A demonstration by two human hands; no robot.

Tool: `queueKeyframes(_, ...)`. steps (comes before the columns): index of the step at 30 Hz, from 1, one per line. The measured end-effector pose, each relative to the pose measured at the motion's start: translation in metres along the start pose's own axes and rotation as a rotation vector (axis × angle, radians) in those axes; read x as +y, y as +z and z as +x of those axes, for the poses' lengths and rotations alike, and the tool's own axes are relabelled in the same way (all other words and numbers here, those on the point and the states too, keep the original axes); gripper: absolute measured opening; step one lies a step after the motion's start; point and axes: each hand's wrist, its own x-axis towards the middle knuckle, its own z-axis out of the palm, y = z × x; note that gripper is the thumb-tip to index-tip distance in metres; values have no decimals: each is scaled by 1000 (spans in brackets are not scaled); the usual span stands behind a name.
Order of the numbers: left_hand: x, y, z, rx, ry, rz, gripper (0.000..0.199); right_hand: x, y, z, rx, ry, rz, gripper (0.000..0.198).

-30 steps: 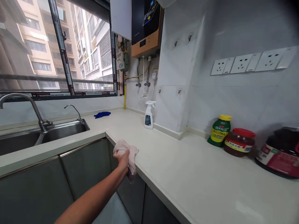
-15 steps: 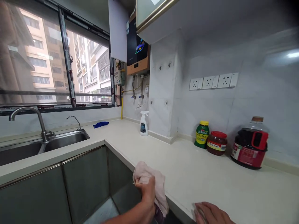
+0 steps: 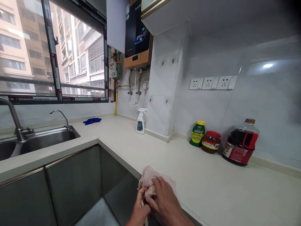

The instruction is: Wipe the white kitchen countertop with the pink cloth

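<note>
A pale pink cloth (image 3: 150, 174) is bunched up at the front edge of the cream countertop (image 3: 202, 185), with part of it hanging over the edge. My left hand (image 3: 139, 207) grips its near side, fingers closed on the fabric. From the right, my right hand (image 3: 163, 196) lies over the cloth and its fingers are curled into the folds. Both hands are close together, and the parts of the cloth under them are hidden.
Against the wall stand a white spray bottle (image 3: 140, 122), a green bottle with a yellow cap (image 3: 197, 134), a red-lidded jar (image 3: 211, 142) and a large dark jug (image 3: 240, 147). A blue cloth (image 3: 92, 121) lies near the sink (image 3: 49, 141) at left.
My right hand has moved left from the countertop onto the cloth and taken hold of it beside my left hand. The view has shifted a little to the right.
</note>
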Motion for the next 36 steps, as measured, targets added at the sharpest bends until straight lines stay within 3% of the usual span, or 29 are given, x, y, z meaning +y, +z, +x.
queueKeyframes(2,11,-17,0,-72,17,-87,55,-13,6,15,2,51,-100,85)
queueKeyframes(4,21,-28,1,-76,-12,-149,50,-28,12,34,26,112,-209,91)
queueKeyframes(8,33,-41,6,83,-84,-165,48,-46,22,71,120,76,-333,60)
queueKeyframes(11,38,-49,10,175,-59,-152,52,-50,29,87,137,42,-355,52)
queueKeyframes(14,44,-55,11,254,42,-43,53,-49,34,88,154,11,-368,49)
queueKeyframes(17,56,-57,7,383,276,242,46,-42,31,77,184,-29,-372,51)
queueKeyframes(20,70,-47,1,366,518,503,38,-28,20,52,227,-60,-379,52)
queueKeyframes(25,74,0,-10,83,770,703,23,6,-15,-13,299,-77,-408,53)
queueKeyframes(31,62,63,-23,-322,1042,1018,16,59,-69,-120,354,-94,-442,51)
queueKeyframes(36,73,107,-4,-435,1165,1210,17,110,-113,-219,354,-30,-444,44)
